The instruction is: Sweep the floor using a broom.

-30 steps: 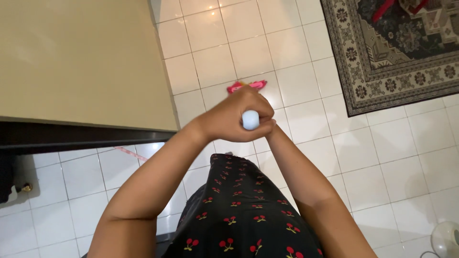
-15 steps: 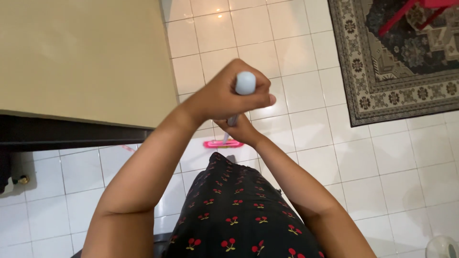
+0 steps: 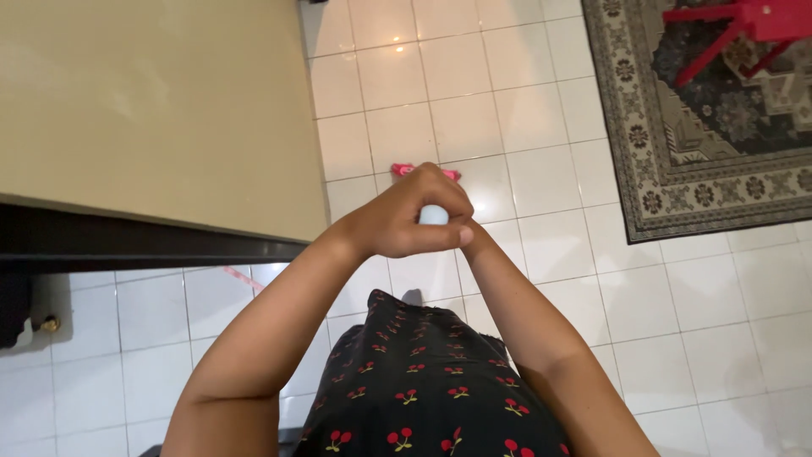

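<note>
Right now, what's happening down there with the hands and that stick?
A person stands on a white tiled floor, looking down. The left hand is wrapped over the pale rounded top of a handle, and the right hand grips just beneath it, mostly hidden. The pink mop head at the handle's far end rests on the tiles, close to the corner of a beige table. A patterned rug lies to the right.

Glossy white floor tiles (image 3: 541,245), woven patterned rug (image 3: 677,161), matt tabletop (image 3: 144,110).
</note>
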